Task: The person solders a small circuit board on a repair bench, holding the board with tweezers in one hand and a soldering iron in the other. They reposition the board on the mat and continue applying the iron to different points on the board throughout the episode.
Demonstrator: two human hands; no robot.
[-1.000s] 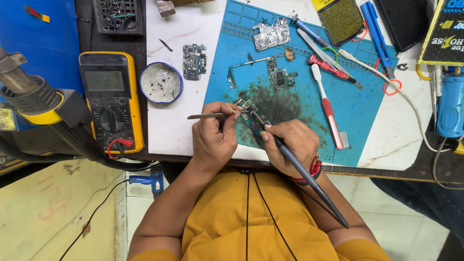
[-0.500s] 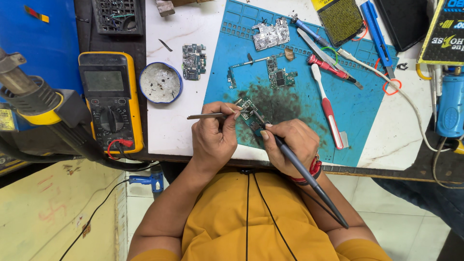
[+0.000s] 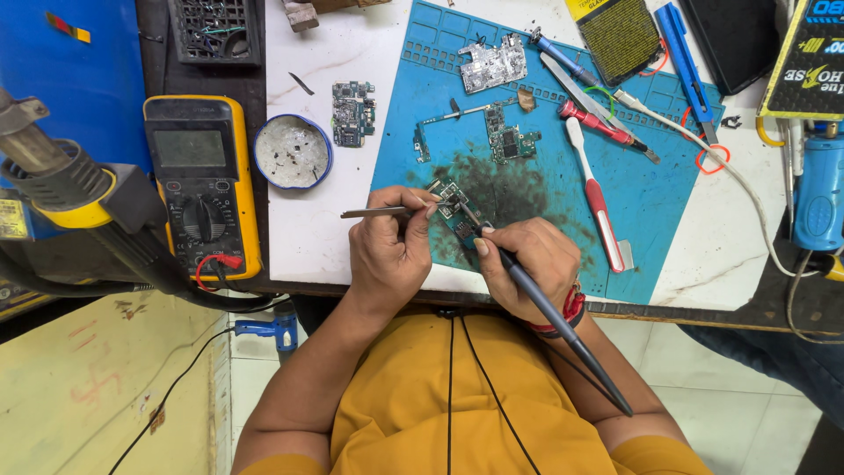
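A small circuit board (image 3: 450,200) lies on the dark, sooty patch of the blue work mat (image 3: 651,211), near the mat's front left corner on the white desk (image 3: 308,237). The left hand (image 3: 391,255) has its grip clenched on metal tweezers (image 3: 387,211), whose tips reach the board from the left. The right hand (image 3: 527,264) has its grip closed around a dark soldering iron (image 3: 554,325), tip down on the board. To the left stand a round blue-rimmed tin (image 3: 293,151) and a yellow multimeter (image 3: 202,185). A red-and-white toothbrush (image 3: 596,195) lies on the mat to the right. At the desk's far right corner sits a black box with a yellow border (image 3: 813,62); beside it, a flat yellow-edged packet with a dark mesh face (image 3: 620,35).
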